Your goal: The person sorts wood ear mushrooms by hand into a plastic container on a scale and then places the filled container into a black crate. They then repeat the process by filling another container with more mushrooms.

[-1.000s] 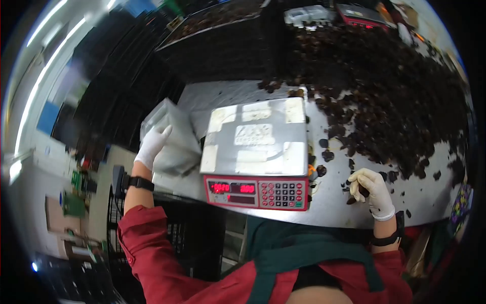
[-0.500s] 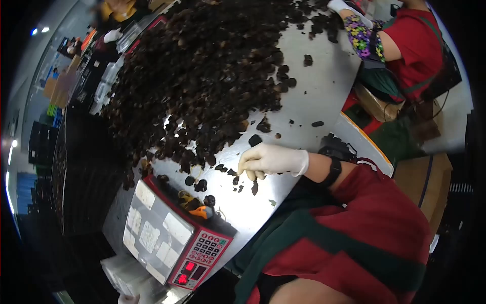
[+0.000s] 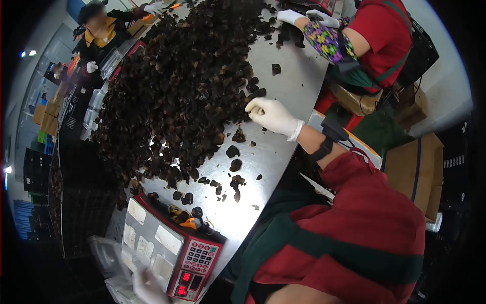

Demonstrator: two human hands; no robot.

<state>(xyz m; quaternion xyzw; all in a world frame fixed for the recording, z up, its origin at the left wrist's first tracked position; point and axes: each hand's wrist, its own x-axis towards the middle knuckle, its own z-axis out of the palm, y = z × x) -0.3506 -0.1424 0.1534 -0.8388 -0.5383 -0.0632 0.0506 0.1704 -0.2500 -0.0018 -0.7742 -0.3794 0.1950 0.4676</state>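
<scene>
Left hand (image 3: 146,287), lower left, gripped a clear container (image 3: 108,256); right hand (image 3: 274,116), upper centre, curled at dark pieces (image 3: 197,83), contents I couldn't tell.

Left hand (image 3: 147,289): blurred by motion, cut off by the bottom edge
Clear plastic container (image 3: 107,255): smeared by motion, its hold by the hand not clearly shown
Right hand (image 3: 273,115): whether anything is held under the curled fingers cannot be told
Scale display (image 3: 186,277): red digits too small to be read
Co-worker (image 3: 377,43): head cut off by the top edge
</scene>
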